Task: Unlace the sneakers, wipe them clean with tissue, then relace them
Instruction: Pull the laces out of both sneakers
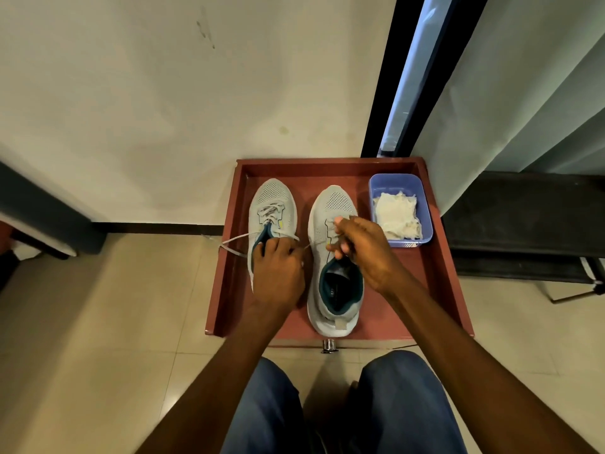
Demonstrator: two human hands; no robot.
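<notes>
Two light grey sneakers with teal lining stand toes-away in a red-brown tray (448, 257). My left hand (278, 273) rests on the collar of the left sneaker (273, 199) and holds it; the shoe's heel is hidden under the hand. Its white lace (235, 245) is loosened and loops out over the tray's left rim. My right hand (360, 247) hovers over the tongue of the right sneaker (334, 208), fingers pinched on a strand of white lace. A blue plastic basket (425, 204) with crumpled white tissue (397, 214) sits at the tray's far right.
The tray sits on a tiled floor against a pale wall. A dark window frame and a curtain (523, 93) rise behind it at right. A black bench (523, 217) stands to the right, and dark furniture (42, 204) at left. My knees in blue jeans (402, 398) are below.
</notes>
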